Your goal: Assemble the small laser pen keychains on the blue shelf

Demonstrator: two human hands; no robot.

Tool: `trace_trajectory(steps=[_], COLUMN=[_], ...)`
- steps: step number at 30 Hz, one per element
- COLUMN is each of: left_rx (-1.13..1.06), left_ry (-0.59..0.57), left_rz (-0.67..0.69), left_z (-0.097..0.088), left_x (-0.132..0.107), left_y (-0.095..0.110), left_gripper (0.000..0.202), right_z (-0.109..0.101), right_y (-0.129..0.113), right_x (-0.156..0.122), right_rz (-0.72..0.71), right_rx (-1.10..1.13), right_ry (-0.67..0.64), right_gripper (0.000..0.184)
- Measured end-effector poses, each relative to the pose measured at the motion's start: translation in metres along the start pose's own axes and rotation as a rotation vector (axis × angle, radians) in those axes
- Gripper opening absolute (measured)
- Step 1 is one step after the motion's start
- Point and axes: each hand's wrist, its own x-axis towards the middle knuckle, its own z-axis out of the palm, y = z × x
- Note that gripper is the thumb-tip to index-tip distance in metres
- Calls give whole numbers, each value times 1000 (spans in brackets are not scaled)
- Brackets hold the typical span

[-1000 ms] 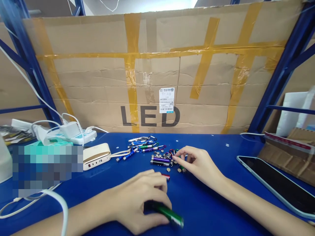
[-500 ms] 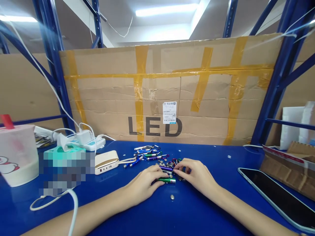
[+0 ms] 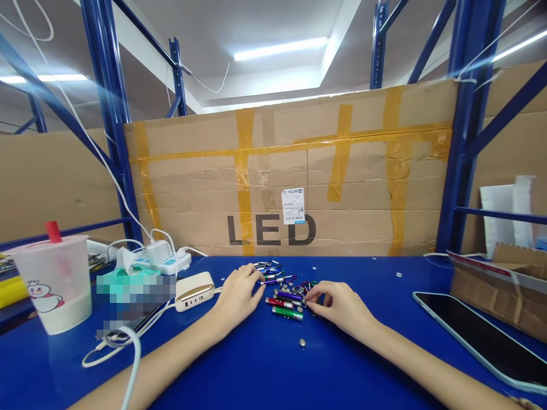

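On the far left of my blue worktable stands a translucent plastic cup with a red-topped straw. Just right of it, a white power strip sits at the table's back edge, and a white-and-gold power bank lies nearer me.

My left hand rests beside the power bank, fingers loosely curled and holding nothing I can see. Its fingertips reach the left edge of a scattered pile of keychain flashlights, metal tubes in several colours, mixed with small button cells.

My right hand is the nearer one to the pile's front. Its fingertips meet the pile's right side, but I cannot tell whether they grip anything. A green flashlight and a red flashlight lie between my hands, their long axes running nearly left to right, closer to my right hand.

A lone button cell lies in front of them. Further right are a tablet and a cardboard box.
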Motion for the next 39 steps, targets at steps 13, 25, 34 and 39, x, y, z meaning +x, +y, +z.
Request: trace_trajectory(steps=[13,25,34,39], left_rx=[260,157,-205,-349], left_ry=[-144,-156,106,146], left_rz=[-101,-142,-41,111], left_z=[8,14,17,14], left_x=[0,5,1,-3], left_y=[-3,-26,-7,1], left_gripper=[23,27,26,26], right_z=[-2,-4,-1,2], right_y=[-19,-22,-20,-20], right_x=[-6,-7,-6,-5], right_rz=[42,289,287,238], right_rx=[556,805,782,695], right_ry=[44,-32,-65,-48], right_gripper=[25,24,27,46])
